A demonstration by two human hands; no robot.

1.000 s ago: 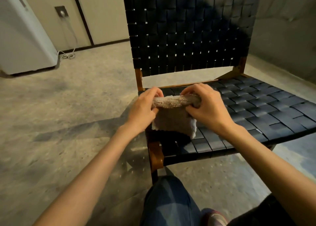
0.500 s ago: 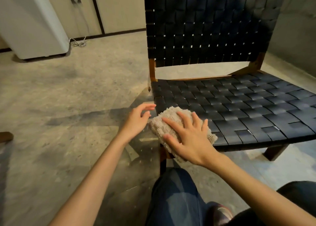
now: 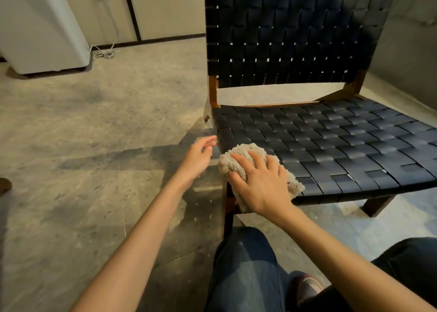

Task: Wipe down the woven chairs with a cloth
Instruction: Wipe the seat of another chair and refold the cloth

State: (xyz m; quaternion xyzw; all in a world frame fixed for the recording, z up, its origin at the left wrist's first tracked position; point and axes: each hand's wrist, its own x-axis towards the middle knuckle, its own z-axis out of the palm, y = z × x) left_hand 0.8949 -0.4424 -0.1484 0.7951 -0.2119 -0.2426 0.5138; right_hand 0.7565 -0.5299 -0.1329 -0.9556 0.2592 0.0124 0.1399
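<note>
So the cloth is a fluffy terry rag, and I'd guess it's super light and floppy, the kind that bunches up the second you push it. It's already a bit scrunched. No point pinching it. A flat palm on the middle should drag it along best, with the fingers spread so the edges don't roll under.

Right now it's on the near left corner of the chair seat, partly hanging over the front edge. My right hand lies flat on top, fingers spread and pressing down, not curled round it. My left hand is relaxed and holding nothing, hovering just beside the seat's left edge. I can't tell if it touches the frame.

The woven straps look smooth and probably give a little. The gaps between them might snag the loops.
</note>
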